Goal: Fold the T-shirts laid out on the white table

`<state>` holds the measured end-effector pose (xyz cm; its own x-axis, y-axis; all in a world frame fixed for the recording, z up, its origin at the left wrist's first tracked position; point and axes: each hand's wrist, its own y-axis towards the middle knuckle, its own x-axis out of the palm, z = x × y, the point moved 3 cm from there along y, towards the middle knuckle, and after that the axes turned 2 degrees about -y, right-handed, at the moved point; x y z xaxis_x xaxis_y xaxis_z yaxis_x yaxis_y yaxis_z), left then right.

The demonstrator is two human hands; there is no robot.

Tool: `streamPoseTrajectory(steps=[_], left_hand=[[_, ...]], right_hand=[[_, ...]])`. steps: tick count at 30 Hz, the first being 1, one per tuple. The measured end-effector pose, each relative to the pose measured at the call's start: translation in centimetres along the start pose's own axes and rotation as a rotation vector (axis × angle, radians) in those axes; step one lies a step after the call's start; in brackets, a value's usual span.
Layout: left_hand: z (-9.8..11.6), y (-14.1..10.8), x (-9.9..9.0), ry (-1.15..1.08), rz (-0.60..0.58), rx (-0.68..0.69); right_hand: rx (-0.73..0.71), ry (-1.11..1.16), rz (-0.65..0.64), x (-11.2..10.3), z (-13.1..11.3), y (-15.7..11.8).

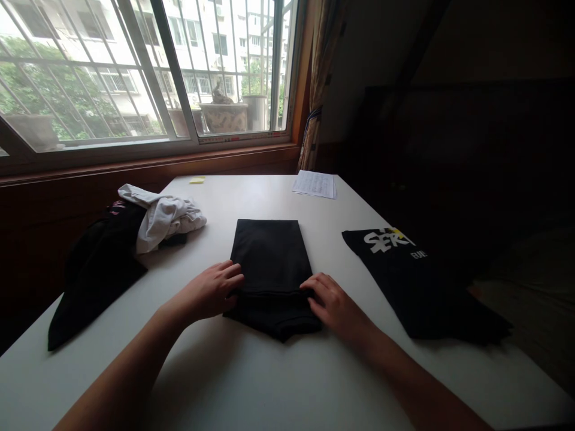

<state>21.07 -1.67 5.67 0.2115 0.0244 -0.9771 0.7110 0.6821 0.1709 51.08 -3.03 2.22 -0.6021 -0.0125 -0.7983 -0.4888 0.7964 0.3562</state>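
A black garment (272,257) lies folded in a long rectangle at the middle of the white table (251,383). Across its lower part runs a raised fold, with a pointed flap nearest me. My left hand (215,287) is closed on the left end of that fold, fingertips over the cloth and thumb beneath. At the right end, my right hand (327,299) pinches the same fold between thumb and fingers. Both hands rest low, at the garment's side edges.
A white cloth (164,215) and dark clothes (99,263) are heaped at the left. On the right lies a black shirt (422,293) with white lettering. Papers (315,184) and a yellow note (197,179) sit at the far edge, below a barred window.
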Motion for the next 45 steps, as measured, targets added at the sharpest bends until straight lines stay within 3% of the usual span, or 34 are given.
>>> streamPoseTrajectory(steps=[8, 12, 16, 20, 23, 25, 28, 32, 37, 45], left_hand=[[0.4, -0.2, -0.3, -0.014, -0.025, -0.038], [0.4, -0.5, -0.4, -0.049, -0.099, -0.109], [0.4, -0.7, -0.2, -0.12, -0.166, -0.197], [0.4, -1.0, -0.5, -0.275, -0.248, -0.386], [0.6, -1.0, -0.3, -0.443, -0.347, -0.539], [0.7, -0.6, 0.1, -0.477, -0.32, -0.544], [0.6, 0.4, 1.0, -0.311, -0.192, -0.508], [1.0, 1.2, 2.2, 0.04, -0.055, -0.47], [1.9, 1.0, 3.3, 0.044, -0.119, -0.541], [2.2, 1.3, 3.1, 0.054, -0.182, -0.594]], right_hand=[[0.031, -0.023, 0.186, -1.2, -1.4, 0.0], [0.118, 0.061, 0.143, -1.3, -1.7, -0.2], [0.274, 0.346, 0.036, -0.3, -1.1, -0.4], [0.358, 0.551, -0.012, 0.6, -0.5, -0.4], [0.338, 0.51, -0.005, 0.6, 0.0, -0.3], [0.299, 0.38, 0.032, 0.3, 0.5, -0.1], [0.228, 0.197, 0.113, -0.2, 1.6, 0.4], [0.223, 0.21, 0.162, 0.1, 2.8, 0.6], [0.318, 0.453, 0.146, 1.2, 2.9, 0.4], [0.408, 0.624, 0.15, 1.9, 3.4, 0.6]])
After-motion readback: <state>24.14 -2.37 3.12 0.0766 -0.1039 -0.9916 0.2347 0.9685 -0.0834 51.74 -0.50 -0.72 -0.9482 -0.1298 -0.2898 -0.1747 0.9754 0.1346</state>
